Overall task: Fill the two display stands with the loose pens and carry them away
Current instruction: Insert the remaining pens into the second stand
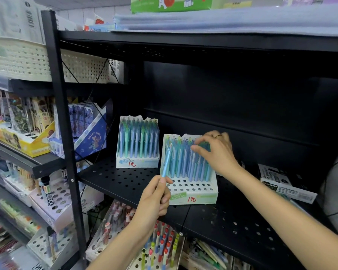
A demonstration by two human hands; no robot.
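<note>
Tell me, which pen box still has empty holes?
The nearer pen box, the one the right hand touches, has empty holes along its front rows. The farther box, up and left of it, looks full. The left hand holds a loose blue pen.

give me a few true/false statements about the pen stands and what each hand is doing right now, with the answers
1. The left hand pinches a light blue pen. True.
2. The front stand has every hole filled. False: its front rows of holes are empty.
3. The right hand rests on the tops of the pens in the front stand. True.
4. The back stand lies tipped on its side. False: it stands upright on the black perforated shelf, its pens pointing up.
5. The right hand wears a glove. False: it is bare, with a ring on one finger.
</note>
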